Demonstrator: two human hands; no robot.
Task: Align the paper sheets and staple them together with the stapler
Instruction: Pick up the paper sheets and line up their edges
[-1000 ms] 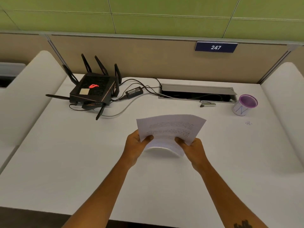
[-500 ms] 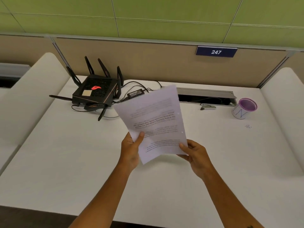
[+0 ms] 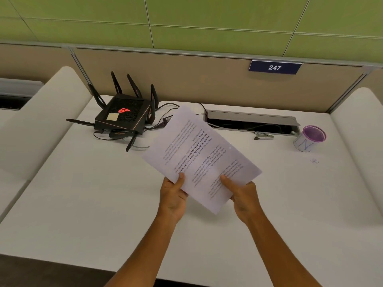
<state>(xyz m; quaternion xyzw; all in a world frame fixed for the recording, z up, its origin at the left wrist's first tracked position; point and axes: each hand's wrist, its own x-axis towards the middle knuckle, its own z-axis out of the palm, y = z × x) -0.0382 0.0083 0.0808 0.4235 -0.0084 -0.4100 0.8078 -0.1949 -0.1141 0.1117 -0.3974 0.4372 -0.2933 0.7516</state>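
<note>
I hold the white printed paper sheets [image 3: 199,156] above the middle of the white desk, tilted with their long side running up to the left. My left hand [image 3: 173,195] grips their lower left edge, thumb on top. Gripping the lower right edge is my right hand [image 3: 242,195], its thumb also on the page. How many sheets there are I cannot tell. A small grey stapler [image 3: 263,136] lies on the desk at the back right, in front of the cable slot, well away from both hands.
A black router [image 3: 122,118] with antennas and cables sits at the back left. A grey cable slot [image 3: 251,119] runs along the back. A purple-rimmed cup [image 3: 309,138] stands at the back right. White dividers flank the desk [image 3: 83,193].
The sheets went from bent and low near the desk to raised and flat, then rotated so the top leans left. Both hands shifted their grip along the lower edge.
</note>
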